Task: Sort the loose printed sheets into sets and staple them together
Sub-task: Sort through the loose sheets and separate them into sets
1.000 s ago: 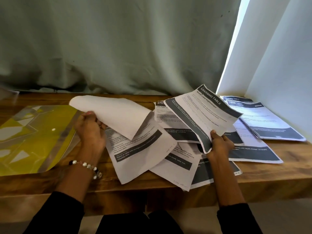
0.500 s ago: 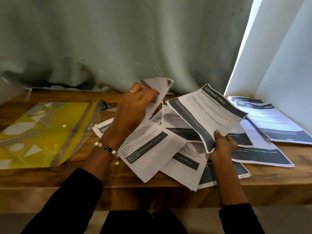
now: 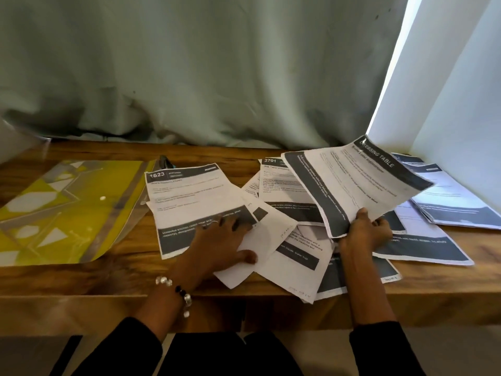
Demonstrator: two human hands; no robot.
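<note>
Head camera looks forward and down, close over the wooden desk (image 3: 81, 278).

Pale grey-green curtain (image 3: 206, 71) hanging in loose folds across the whole back, lower hem bunched on the rear edge of a wooden table (image 3: 65, 280) with warm brown grain and a thick front edge. White wall (image 3: 466, 99) at right, meeting the tabletop at the corner. Narrow strip of bright daylight (image 3: 393, 66) between curtain and wall. Pale floor (image 3: 461, 348) visible below the table at lower right.
</note>
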